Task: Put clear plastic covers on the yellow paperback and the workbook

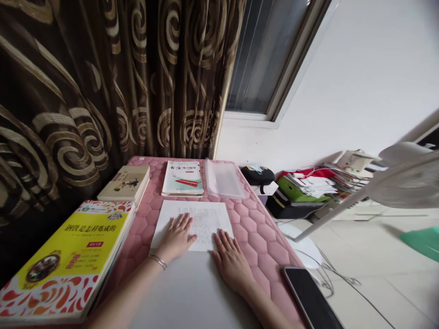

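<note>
A printed sheet of paper (209, 221) lies flat on a pink quilted table cover (252, 224). My left hand (176, 235) rests flat on the left part of the sheet, fingers spread, a thin silver bangle at the wrist. At the sheet's lower right corner, my right hand (230, 258) lies palm down with its fingers stretched out. Between my forearms a smooth, pale grey-white surface (185, 288) adjoins the sheet's lower edge; I cannot tell whether it is part of the same paper. Neither hand grips anything.
Beyond the sheet lie a white booklet (181, 178) and a clear plastic folder (224, 179). Yellow books (78, 256) and a beige stack (125, 180) stand left, by the curtain (137, 91). A phone (310, 297) sits near right; a fan (394, 178) stands on the floor.
</note>
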### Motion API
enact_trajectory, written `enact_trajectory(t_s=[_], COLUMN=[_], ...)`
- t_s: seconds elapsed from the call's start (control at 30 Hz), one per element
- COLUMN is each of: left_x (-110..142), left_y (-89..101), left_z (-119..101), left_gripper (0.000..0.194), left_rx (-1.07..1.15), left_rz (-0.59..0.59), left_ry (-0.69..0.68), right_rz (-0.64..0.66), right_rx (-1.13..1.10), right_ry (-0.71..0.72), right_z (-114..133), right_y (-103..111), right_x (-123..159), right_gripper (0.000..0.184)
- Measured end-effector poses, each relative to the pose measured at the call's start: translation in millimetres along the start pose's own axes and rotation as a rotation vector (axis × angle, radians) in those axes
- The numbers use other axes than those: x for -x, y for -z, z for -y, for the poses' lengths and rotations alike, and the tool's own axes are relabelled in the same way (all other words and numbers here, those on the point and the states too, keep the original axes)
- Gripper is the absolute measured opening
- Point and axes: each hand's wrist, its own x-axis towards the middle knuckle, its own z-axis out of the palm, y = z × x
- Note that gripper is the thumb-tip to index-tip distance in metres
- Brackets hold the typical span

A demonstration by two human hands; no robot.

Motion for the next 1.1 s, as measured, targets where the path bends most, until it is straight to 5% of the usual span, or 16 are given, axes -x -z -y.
enact_trajectory(t_s=[0.13, 0.4, 0.7, 0.93, 1.1], left_x=[6, 5, 8, 16, -24], left_y=[-4.6, -19.7, -5.1, 14.3, 15.6], left_z=[9, 14, 11, 23, -17], left_gripper=[0.061, 0.062, 0.059, 0.059, 0.053], left_rx=[-0.035, -0.066, -0.073, -0.134, -0.07], left_rz=[-0.047, -0.1, -0.082, -0.101, -0.064], left_ry=[0.049, 0.006, 0.158, 0.432, 0.158], right_rz=[-0.016, 0.005, 0.003, -0.021, -0.05], right_rx=[0.012, -0.144, 0.011, 0.004, 0.031], right_ry=[-0.026, 0.162, -0.135, -0.151, -0.139], right_z=[15, 79, -2, -13, -15], right_y=[5, 10, -1, -8, -14], right_x=[-11, -74, -63, -61, -61], right_gripper=[0.059, 0.067, 0.067, 0.069, 0.07])
